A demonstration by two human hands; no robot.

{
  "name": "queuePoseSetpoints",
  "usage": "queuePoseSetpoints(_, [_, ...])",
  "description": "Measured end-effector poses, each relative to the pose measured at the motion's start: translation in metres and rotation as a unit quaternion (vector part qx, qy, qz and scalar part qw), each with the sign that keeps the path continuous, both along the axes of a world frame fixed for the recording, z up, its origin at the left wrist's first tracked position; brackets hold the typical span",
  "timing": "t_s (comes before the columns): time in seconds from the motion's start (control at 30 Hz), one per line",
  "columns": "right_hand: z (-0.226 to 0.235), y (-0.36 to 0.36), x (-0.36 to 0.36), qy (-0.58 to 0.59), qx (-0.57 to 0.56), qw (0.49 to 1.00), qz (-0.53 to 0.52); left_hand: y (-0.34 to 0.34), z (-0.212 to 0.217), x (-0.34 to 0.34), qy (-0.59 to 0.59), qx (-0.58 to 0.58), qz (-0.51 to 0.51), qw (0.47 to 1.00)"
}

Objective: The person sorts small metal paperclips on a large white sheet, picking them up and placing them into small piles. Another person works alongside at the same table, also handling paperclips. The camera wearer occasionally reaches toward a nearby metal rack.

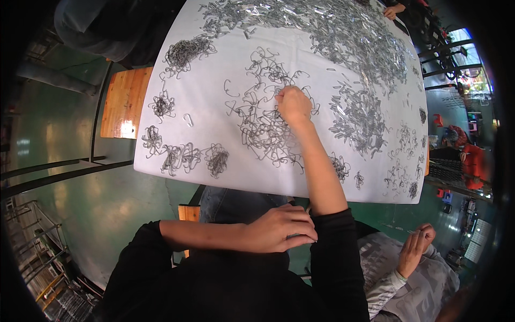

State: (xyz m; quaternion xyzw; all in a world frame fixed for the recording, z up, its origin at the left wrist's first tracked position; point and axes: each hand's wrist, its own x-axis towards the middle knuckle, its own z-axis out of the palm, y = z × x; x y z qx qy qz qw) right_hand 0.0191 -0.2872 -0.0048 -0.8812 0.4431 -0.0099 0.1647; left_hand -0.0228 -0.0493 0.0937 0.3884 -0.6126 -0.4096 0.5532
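A white-covered table [206,126] on green floor [102,214] bears scattered wire hooks [263,130]. Right hand [295,104]: curled over the hooks, grip cannot be determined. Left hand [281,228]: fingers slightly parted.

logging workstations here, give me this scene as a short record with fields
right hand: curled over dark wire hooks, grip hidden
left hand: beside the right sleeve
surface: white table
other pieces: shiny metal bits, right of the hooks and along the far side
co-workers: one hand far right, another lower right
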Motion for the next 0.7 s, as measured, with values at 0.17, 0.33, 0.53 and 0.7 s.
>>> queuePoseSetpoints(0.17, [-0.008, -0.005, -0.012, -0.048, 0.028, 0.998, -0.016, 0.002, 0.001, -0.001, -0.004, -0.006, 0.003, 1.0])
queuePoseSetpoints(0.33, [0.006, -0.026, -0.082, -0.155, 0.285, 0.937, -0.131, 0.005, 0.003, 0.0, 0.006, 0.004, -0.001, 1.0])
queuePoseSetpoints(0.53, [0.002, -0.014, -0.155, -0.129, 0.332, 0.894, -0.27, 0.004, 0.002, 0.001, 0.0, 0.026, -0.026, 0.999])
queuePoseSetpoints(0.7, [0.009, -0.006, -0.179, -0.105, 0.045, 0.989, -0.099, 0.004, 0.007, -0.001, -0.013, 0.042, -0.03, 0.999])
